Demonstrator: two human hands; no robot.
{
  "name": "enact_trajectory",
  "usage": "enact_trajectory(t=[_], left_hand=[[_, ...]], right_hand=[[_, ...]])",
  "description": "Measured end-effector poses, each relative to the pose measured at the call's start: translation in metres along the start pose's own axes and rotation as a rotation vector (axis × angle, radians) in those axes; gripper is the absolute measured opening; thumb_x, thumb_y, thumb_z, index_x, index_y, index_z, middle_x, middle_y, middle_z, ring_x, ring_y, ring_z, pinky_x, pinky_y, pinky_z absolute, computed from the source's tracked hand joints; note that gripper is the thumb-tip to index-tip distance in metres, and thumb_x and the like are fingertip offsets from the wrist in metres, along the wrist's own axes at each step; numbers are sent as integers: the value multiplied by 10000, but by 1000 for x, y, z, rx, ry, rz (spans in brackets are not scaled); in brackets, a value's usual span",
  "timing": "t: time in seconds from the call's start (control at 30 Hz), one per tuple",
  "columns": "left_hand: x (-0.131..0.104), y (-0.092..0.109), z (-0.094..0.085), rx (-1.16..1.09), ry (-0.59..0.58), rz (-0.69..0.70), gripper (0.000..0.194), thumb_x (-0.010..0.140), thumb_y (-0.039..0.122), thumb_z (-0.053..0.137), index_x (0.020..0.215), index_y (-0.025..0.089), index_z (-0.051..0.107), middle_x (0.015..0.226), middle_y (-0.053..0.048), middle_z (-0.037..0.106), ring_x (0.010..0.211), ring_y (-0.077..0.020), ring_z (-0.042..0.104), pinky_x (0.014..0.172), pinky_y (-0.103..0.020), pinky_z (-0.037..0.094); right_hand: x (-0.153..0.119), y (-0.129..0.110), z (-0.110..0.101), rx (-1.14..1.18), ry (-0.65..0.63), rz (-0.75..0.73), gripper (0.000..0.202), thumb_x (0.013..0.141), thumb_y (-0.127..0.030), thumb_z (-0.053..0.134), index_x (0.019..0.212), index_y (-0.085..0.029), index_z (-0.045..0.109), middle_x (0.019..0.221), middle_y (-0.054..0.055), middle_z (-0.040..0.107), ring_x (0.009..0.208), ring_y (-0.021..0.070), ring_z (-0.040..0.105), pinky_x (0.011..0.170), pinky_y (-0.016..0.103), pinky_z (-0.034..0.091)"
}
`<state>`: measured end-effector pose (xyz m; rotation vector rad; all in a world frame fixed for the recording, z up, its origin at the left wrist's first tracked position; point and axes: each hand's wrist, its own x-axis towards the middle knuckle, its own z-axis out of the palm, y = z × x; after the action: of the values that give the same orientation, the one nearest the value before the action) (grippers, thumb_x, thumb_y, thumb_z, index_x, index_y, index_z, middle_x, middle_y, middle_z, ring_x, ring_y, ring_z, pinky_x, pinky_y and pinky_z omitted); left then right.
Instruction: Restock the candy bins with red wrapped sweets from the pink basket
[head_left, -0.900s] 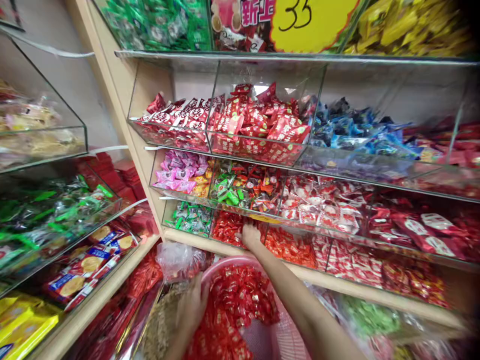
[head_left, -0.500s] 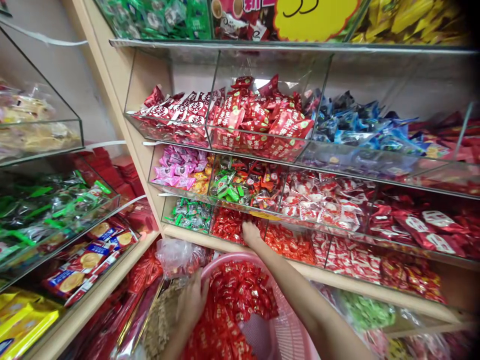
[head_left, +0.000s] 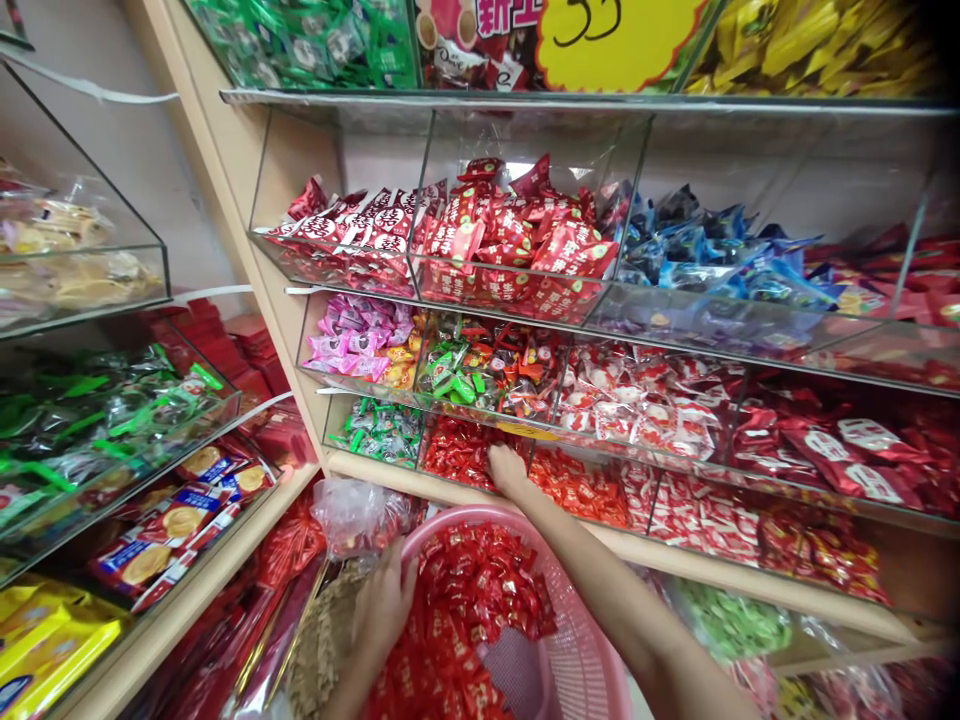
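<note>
A pink plastic basket (head_left: 592, 640) stands at the bottom centre, holding many red-wrapped candies (head_left: 480, 580). My left hand (head_left: 386, 600) lies at the basket's left rim, its fingers bent over the edge. My right hand (head_left: 508, 468) reaches into a lowest-shelf compartment of small red candies (head_left: 461, 450). Its fingertips are hidden among the candies, so what it holds, if anything, does not show. A yellow tag (head_left: 529, 431) hangs just above this hand.
Clear shelf bins hold green candies (head_left: 386, 432), red-and-white candies (head_left: 645, 400) and blue packets (head_left: 720, 250). A wooden shelf edge (head_left: 420, 484) runs behind the basket. Bagged goods (head_left: 364, 515) sit left of it. Another shelf rail (head_left: 202, 560) slants along the left.
My right hand has shifted very slightly to the right within the red candy compartment. My left hand stays at the basket rim. The view has moved a little.
</note>
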<state>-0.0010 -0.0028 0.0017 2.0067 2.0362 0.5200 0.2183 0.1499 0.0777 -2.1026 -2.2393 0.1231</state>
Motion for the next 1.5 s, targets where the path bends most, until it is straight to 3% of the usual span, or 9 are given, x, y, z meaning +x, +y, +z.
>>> enact_trajectory(t=[0.1, 0.2, 0.33, 0.57, 0.8, 1.0, 1.23, 1.37, 1.5], left_hand=[[1, 0, 0, -2, 9, 9, 480, 857, 378, 256, 1217, 132, 456, 1223, -114, 539, 1078, -210, 532, 870, -336, 430], [2, 0, 1, -6, 11, 8, 470, 854, 374, 271, 1214, 139, 461, 1208, -115, 551, 1072, -207, 536, 867, -330, 428], [2, 1, 2, -16, 16, 2, 472, 850, 379, 278, 1225, 151, 451, 1225, -106, 538, 1095, -201, 518, 886, -326, 414], [1, -1, 3, -11, -3, -4, 497, 854, 402, 244, 1234, 151, 445, 1247, -99, 519, 1108, -210, 505, 896, -335, 405], [1, 0, 3, -16, 20, 12, 472, 855, 378, 268, 1229, 154, 449, 1215, -101, 545, 1080, -208, 524, 884, -337, 412], [1, -2, 4, -14, 13, 9, 476, 854, 382, 272, 1227, 149, 454, 1215, -113, 544, 1066, -214, 535, 873, -345, 419], [0, -1, 3, 3, 4, 11, 484, 860, 389, 255, 1250, 159, 425, 1216, -104, 544, 1073, -207, 532, 877, -332, 413], [0, 0, 1, 20, 14, 7, 465, 859, 378, 261, 1231, 164, 443, 1195, -106, 560, 1047, -201, 550, 855, -320, 425], [1, 3, -3, 25, 18, 4, 465, 856, 377, 271, 1229, 161, 445, 1217, -110, 543, 1062, -205, 540, 860, -323, 421]], right_hand=[[2, 5, -6, 36, 18, 20, 202, 792, -167, 449, 939, -142, 586, 935, 140, 594, 833, 200, 565, 646, 269, 382], [7, 13, -5, 182, -54, -121, 148, 723, -233, 564, 856, -173, 589, 855, 73, 600, 782, 164, 536, 624, 236, 348], [13, 19, 11, 368, -175, -270, 159, 641, -206, 637, 783, -174, 573, 731, -6, 556, 661, 104, 467, 578, 201, 307], [16, 20, 24, 453, -199, -250, 157, 628, -220, 635, 730, -153, 536, 624, -54, 476, 560, 62, 381, 523, 174, 277], [19, 17, 32, 502, -181, -213, 233, 565, -156, 645, 774, -159, 543, 631, -58, 497, 551, 64, 394, 525, 177, 286], [22, 14, 37, 623, -196, -175, 210, 606, -223, 653, 758, -145, 530, 602, -65, 483, 528, 56, 398, 512, 166, 306], [15, 10, 26, 637, -236, -159, 265, 578, -190, 673, 794, -156, 524, 549, -89, 440, 497, 56, 376, 492, 166, 286], [1, 12, 7, 608, -107, -229, 213, 629, -229, 638, 798, -158, 532, 561, -78, 450, 513, 67, 376, 505, 180, 282], [-33, 23, -18, 637, -4, -307, 212, 716, -302, 564, 875, -168, 521, 583, -66, 462, 530, 81, 385, 521, 190, 299]])
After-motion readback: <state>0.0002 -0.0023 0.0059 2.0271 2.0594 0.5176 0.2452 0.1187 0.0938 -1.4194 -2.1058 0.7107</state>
